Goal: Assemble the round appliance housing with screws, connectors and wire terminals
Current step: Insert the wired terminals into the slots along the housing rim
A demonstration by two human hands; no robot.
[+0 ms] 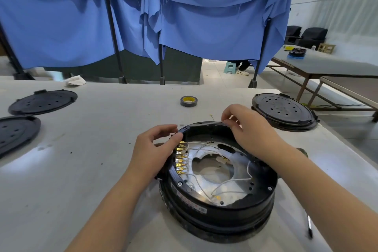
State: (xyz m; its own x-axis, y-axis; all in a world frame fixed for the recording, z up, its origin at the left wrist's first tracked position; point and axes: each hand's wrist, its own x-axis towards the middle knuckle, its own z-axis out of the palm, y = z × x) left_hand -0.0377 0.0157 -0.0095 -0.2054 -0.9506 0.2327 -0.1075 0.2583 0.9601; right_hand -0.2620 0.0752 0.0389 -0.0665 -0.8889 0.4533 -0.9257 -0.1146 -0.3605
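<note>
a round black housing point(221, 208) sits open side up on a pale table point(86, 170), near the front edge. inside it lies a silver plate point(235, 161) with a large middle hole, and thin white wires point(231, 182) loop across it. a row of gold terminals point(181, 157) lines the inner left wall. the left hand point(155, 149) rests on the housing's left rim, thumb lying on the rim just above the terminals and fingers curled at the rim's outer side; whether they clasp anything is hard to tell. the right hand point(249, 129) is over the far rim, thumb and forefinger pinched together on a thin pale wire end point(216, 122) that runs along the rim. a tape roll point(188, 101) stands further back on the table, apart from the housing. a black lid point(283, 110) lies to the right behind the right hand, and two more lids point(43, 102) lie at the far left. a dark tool point(309, 227) lies at the right front. blue cloth point(143, 16) hangs behind the table
</note>
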